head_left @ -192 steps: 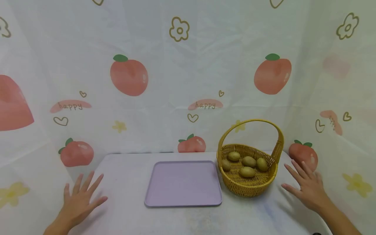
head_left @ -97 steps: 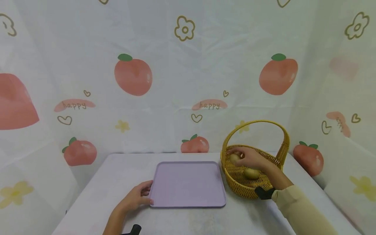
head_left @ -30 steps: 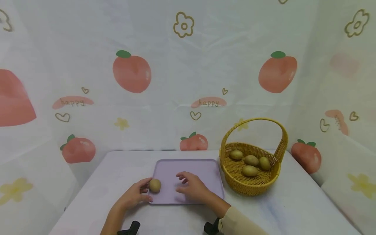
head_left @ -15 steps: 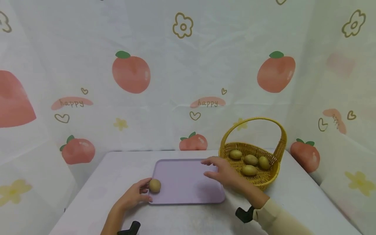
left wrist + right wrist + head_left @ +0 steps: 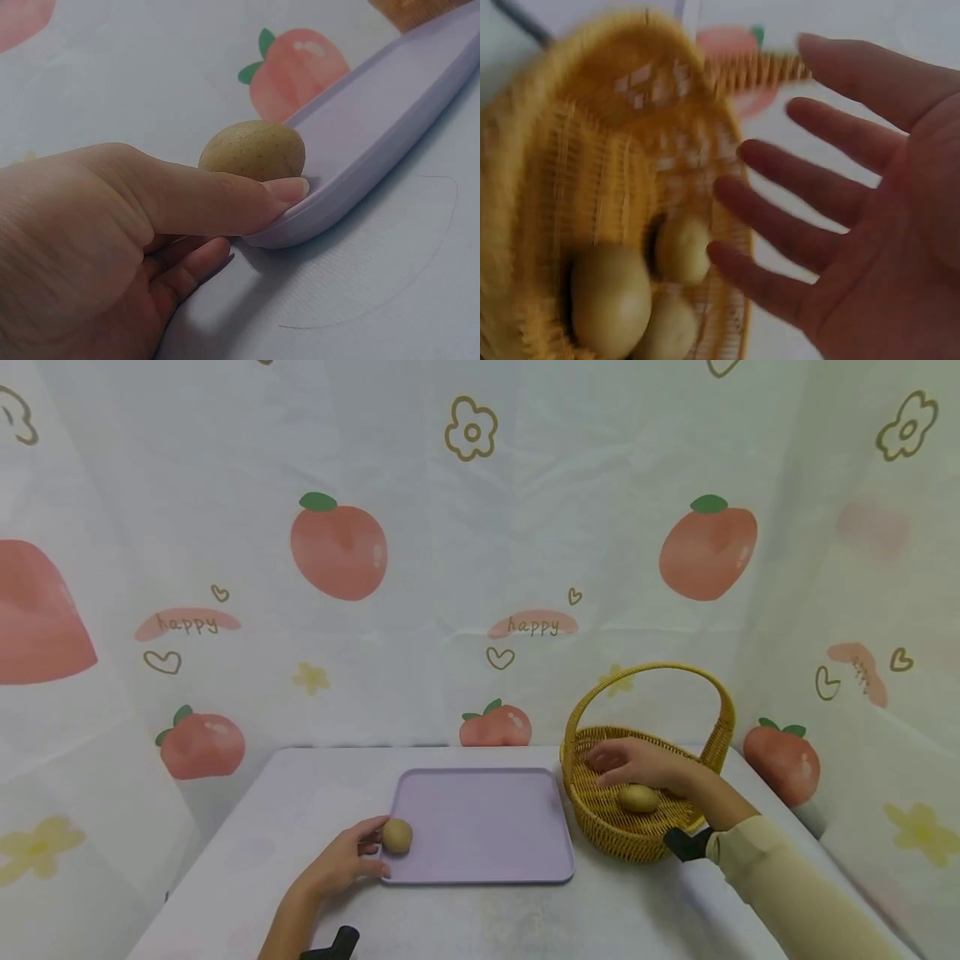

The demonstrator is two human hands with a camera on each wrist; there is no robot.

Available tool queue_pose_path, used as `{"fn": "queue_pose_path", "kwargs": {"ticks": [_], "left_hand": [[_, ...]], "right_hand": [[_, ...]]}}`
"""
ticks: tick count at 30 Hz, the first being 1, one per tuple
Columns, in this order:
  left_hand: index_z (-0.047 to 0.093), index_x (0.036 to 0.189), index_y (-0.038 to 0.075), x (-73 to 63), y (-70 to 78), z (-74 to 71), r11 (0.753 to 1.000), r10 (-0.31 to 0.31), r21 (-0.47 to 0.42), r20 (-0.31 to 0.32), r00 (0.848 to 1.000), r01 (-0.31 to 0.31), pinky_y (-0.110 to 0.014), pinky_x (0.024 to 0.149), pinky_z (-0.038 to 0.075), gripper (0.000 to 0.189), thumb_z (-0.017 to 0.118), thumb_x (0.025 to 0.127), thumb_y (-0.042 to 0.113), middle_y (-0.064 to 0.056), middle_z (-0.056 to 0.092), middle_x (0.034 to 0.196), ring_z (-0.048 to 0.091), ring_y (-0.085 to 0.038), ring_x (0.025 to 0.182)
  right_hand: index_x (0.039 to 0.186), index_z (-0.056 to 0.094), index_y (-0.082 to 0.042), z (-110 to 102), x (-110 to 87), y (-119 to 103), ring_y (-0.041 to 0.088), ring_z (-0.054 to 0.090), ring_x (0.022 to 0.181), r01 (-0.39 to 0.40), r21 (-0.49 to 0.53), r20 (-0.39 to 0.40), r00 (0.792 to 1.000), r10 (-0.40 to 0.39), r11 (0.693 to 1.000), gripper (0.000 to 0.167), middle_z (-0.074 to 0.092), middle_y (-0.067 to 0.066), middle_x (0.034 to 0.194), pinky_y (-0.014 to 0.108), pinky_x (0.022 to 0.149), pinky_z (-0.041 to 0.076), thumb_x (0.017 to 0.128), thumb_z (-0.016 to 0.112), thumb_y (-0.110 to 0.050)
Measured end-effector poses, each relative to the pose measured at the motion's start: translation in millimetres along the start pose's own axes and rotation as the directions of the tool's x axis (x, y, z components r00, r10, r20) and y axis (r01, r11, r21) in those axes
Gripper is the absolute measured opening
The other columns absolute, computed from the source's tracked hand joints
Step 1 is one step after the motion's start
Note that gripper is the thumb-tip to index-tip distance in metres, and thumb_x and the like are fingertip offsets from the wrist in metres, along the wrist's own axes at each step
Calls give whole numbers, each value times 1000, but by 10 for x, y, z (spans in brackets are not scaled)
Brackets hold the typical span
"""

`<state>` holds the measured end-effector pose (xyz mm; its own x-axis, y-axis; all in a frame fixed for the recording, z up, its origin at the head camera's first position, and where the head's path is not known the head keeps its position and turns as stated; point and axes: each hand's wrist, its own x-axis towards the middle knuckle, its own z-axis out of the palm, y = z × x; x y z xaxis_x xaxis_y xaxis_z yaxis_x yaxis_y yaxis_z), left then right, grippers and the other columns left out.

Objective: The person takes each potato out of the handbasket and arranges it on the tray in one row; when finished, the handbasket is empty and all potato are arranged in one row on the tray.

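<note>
A flat lilac tray (image 5: pixel 483 827) lies on the table. My left hand (image 5: pixel 337 860) grips its left edge, the thumb over the rim in the left wrist view. Inside that edge, close by the fingers, sits one potato (image 5: pixel 253 150), tan and speckled. My right hand (image 5: pixel 637 764) is over the yellow wicker basket (image 5: pixel 622 843), holding nothing. In the right wrist view its fingers (image 5: pixel 780 225) are spread and rather straight beside several potatoes. One potato (image 5: pixel 638 798) shows in the basket in the head view; the hand and forearm hide the others.
The basket's tall arched handle (image 5: pixel 652 667) rises over it, right of the tray. A white cloth covers the table (image 5: pixel 450 927). Behind stands a curtain (image 5: pixel 420 677) printed with peaches, and black camera mounts sit at both wrists.
My right hand has left the tray, where it had brought one potato from the basket, and moved right to over the basket again. My left hand keeps its grip on the tray.
</note>
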<state>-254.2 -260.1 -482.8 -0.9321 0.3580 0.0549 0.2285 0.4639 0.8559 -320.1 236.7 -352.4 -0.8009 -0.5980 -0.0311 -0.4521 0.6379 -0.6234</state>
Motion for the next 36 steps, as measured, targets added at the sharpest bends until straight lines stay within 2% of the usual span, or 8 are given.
{"fn": "queue_pose_path", "kwargs": {"ticks": [5, 9, 11, 16, 19, 27, 31, 36], "left_hand": [[37, 140, -15, 1, -3, -4, 1000, 0, -5, -2, 1000, 0, -44, 95, 47, 85, 83, 73, 8, -30, 54, 127, 56, -40, 110], [37, 141, -13, 8, -28, -9, 1000, -5, 0, -2, 1000, 5, -41, 95, 47, 86, 83, 73, 11, -30, 53, 128, 56, -40, 111], [37, 141, -13, 7, -35, -9, 1000, -2, 0, 0, 1000, 2, -43, 96, 47, 86, 83, 73, 11, -30, 53, 128, 56, -41, 111], [36, 141, -14, -6, -30, -5, 1000, 8, -17, 8, 1000, -8, -48, 96, 46, 84, 82, 74, 9, -30, 54, 126, 57, -41, 111], [36, 141, -14, -3, -35, -4, 1000, 8, -18, 7, 1000, -8, -44, 95, 48, 84, 82, 74, 8, -29, 54, 126, 57, -39, 110], [37, 140, -14, -4, -27, 4, 1000, 11, -26, -3, 1000, -11, -39, 94, 48, 83, 82, 73, 5, -29, 55, 126, 57, -38, 109], [37, 140, -15, -4, -27, 12, 1000, 7, -20, 0, 1000, -7, -45, 95, 48, 82, 82, 74, 5, -30, 54, 127, 58, -38, 109], [37, 140, -15, -8, -29, 7, 1000, 3, -21, -7, 1000, -3, -49, 95, 47, 82, 82, 74, 5, -30, 54, 126, 58, -39, 109]], "right_hand": [[134, 53, 4, -67, -23, 204, 41, 51, 119, -154, 27, 81, 985, 151, 988, 52, 56, 25, 128, 55, 97, 43, 90, 68, -21], [133, 54, 2, -39, -40, 377, 43, 46, 124, -258, 100, 138, 960, 244, 961, 52, 54, 25, 130, 57, 100, 39, 86, 69, -12], [133, 57, -1, -9, -37, 447, 38, 46, 122, -304, 103, 167, 944, 285, 947, 51, 55, 20, 130, 52, 98, 41, 84, 69, -10], [126, 64, -6, 76, -15, 514, 25, 46, 96, -385, 65, 238, 902, 360, 921, 42, 49, 10, 125, 35, 75, 44, 84, 65, -5], [117, 69, -7, 97, -10, 510, 22, 46, 85, -409, 62, 254, 889, 381, 911, 36, 40, 9, 122, 32, 68, 42, 82, 63, 0], [113, 70, -10, 55, -46, 487, 28, 43, 96, -426, 39, 216, 887, 409, 904, 42, 43, 11, 123, 37, 70, 52, 76, 64, 12], [116, 64, -10, 29, -56, 473, 26, 47, 86, -462, 91, 187, 878, 440, 882, 51, 45, 14, 110, 34, 63, 50, 73, 64, 17], [125, 52, -4, -14, -14, 464, 20, 45, 70, -402, 253, 153, 915, 374, 880, 62, 44, 17, 101, 29, 57, 40, 68, 65, 19]]}}
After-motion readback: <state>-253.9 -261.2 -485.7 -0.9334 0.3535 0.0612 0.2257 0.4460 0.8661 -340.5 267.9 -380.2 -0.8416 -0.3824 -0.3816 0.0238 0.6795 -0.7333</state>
